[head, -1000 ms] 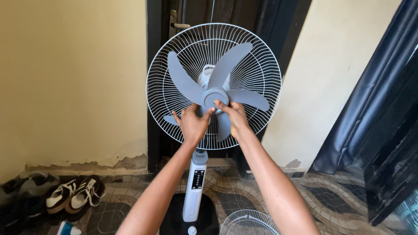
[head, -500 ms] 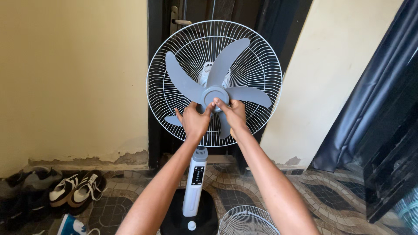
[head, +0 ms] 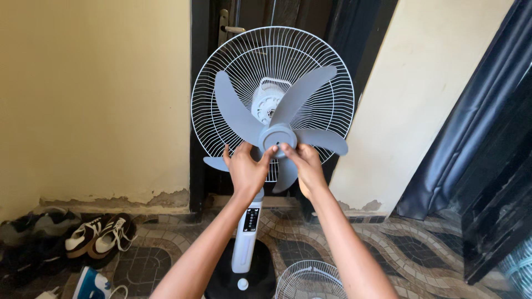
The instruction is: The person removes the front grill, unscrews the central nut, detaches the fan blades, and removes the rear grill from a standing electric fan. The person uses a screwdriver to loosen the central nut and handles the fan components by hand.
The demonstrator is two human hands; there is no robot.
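We have both hands up at the middle of a standing fan (head: 271,111) that faces us in front of a dark door (head: 288,14). Our left hand (head: 246,169) has its fingers curled around the left side of the round grey hub (head: 275,138), and our right hand (head: 303,166) pinches the hub's right edge with fingertips and thumb. The five grey blades (head: 233,111) are bare, with only the white rear grille (head: 327,61) behind them. The front grille (head: 310,279) lies on the patterned tiled floor (head: 421,243) beside the fan's black base (head: 241,285). Shoes (head: 100,235) sit by the yellow wall (head: 94,94) to the left, and a dark curtain (head: 476,127) hangs on the right.
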